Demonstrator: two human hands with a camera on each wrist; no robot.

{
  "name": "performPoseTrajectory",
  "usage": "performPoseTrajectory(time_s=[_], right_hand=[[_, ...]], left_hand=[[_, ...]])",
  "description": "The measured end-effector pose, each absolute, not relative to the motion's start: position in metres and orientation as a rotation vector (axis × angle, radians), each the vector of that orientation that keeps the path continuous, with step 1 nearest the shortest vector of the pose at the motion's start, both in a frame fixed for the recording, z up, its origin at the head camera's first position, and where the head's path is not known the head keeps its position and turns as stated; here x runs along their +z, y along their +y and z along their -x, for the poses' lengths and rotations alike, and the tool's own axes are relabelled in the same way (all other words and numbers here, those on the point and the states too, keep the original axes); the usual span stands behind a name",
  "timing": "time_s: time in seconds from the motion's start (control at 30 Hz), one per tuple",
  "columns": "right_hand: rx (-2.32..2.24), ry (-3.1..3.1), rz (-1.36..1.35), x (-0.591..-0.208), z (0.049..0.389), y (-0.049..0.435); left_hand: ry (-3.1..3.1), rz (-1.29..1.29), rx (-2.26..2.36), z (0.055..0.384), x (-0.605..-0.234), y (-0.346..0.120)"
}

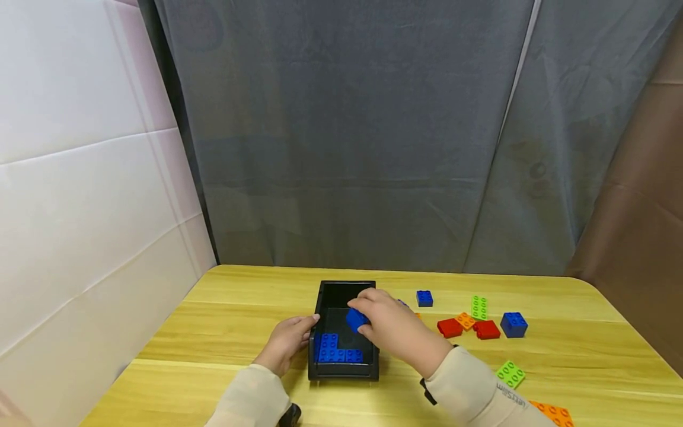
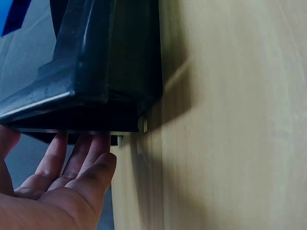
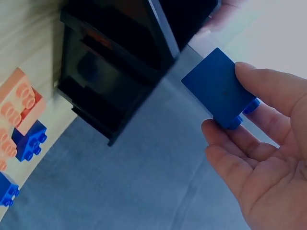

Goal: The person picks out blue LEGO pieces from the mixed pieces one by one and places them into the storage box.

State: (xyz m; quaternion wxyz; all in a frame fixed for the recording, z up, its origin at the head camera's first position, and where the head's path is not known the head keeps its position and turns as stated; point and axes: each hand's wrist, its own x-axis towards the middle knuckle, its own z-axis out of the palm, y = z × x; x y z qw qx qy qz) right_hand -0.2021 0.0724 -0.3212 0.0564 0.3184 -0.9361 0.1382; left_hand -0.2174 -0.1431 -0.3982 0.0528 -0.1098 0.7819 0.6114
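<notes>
A black plastic bin [image 1: 344, 373] stands on the wooden table with several blue toy bricks [image 1: 331, 354] packed along its near end and left side. My left hand [image 1: 288, 342] grips the bin's left rim, thumb at the top and fingertips [image 2: 60, 141] beneath the lip in the left wrist view. Above the bin's opening, my right hand [image 1: 395, 329] pinches another blue brick [image 1: 356, 320] between thumb and fingers. The right wrist view shows this blue brick [image 3: 216, 88] tilted, its studs turned towards the palm.
To the right lie loose bricks: red [image 1: 487, 330], orange [image 1: 465, 321], green [image 1: 479, 307] and blue [image 1: 514, 325]. Closer to me are a green brick [image 1: 510, 374] and an orange one [image 1: 555, 413], partly behind the right sleeve. A grey curtain [image 1: 341, 148] hangs behind the table.
</notes>
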Motion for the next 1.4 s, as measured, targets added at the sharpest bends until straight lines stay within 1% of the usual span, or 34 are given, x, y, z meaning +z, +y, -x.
performPoseTrajectory(time_s=[0.43,1.4], right_hand=[[0.273,-2.891,-1.02,-0.334,0.21,0.047],[0.053,-2.896,-0.968,-0.355,0.218,0.031]], left_hand=[[2.347,0.318,1.905,0.217,-0.4,-0.144],[2.353,0.317,1.907,0.218,-0.398,-0.142]])
